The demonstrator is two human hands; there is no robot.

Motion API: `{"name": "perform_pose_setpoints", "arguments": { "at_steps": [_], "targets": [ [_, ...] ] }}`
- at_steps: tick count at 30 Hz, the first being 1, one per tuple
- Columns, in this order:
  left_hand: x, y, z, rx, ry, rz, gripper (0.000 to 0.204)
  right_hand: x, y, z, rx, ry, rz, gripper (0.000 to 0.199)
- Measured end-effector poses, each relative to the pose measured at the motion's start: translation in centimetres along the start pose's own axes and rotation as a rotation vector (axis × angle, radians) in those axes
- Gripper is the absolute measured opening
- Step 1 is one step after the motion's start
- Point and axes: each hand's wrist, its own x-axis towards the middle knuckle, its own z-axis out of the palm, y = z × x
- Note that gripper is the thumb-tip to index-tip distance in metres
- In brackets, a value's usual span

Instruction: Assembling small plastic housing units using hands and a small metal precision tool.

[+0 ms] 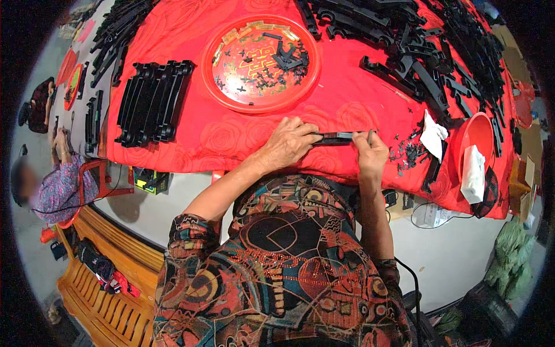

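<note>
Near the table's front edge, a long black plastic bar [335, 139] lies crosswise between my two hands. My left hand [291, 143] is closed on its left end, the fingers curled over it. At the other end my right hand [370, 151] pinches the bar between thumb and fingers. Just beyond them stands a round red-rimmed tray [255, 107] with small black cross-shaped pieces, some larger black parts and gold-coloured pieces along its far side. Left of the tray, several finished-looking black bars [154, 103] lie side by side in a row.
Heaps of black plastic parts [404, 52] cover the far right; another pile [118, 29] is at the far left. On the right are scattered small black bits [409, 153], a white tissue [432, 136], and a red bowl [477, 130] beside a tissue pack [473, 173]. Another person [60, 185] sits left, near a wooden bench [110, 289].
</note>
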Motion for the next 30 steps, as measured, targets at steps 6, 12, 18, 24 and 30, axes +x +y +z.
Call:
{"name": "perform_pose_setpoints", "arguments": {
  "at_steps": [6, 12, 18, 24, 30],
  "targets": [
    [0.1, 0.5, -0.4, 0.019, -0.050, -0.045, 0.029, 0.0, 0.3, -0.7, 0.057, 0.011, 0.068, 0.017],
    [0.1, 0.5, -0.5, 0.037, -0.082, -0.045, 0.030, 0.1, 1.1, -0.7, 0.050, 0.048, -0.043, 0.023],
    [0.0, 0.3, -1.0, -0.015, -0.094, -0.050, 0.030, -0.4, -1.2, -1.4, -0.076, 0.069, -0.114, 0.030],
    [-0.3, 0.4, -1.4, -0.064, -0.126, -0.130, 0.029, -0.2, -2.2, -1.8, 0.006, 0.111, -0.086, 0.030],
    [-0.2, 0.0, -1.6, -0.127, -0.159, -0.126, 0.030, -0.3, -1.7, -1.9, 0.043, 0.117, -0.035, 0.024]
  ]
}}
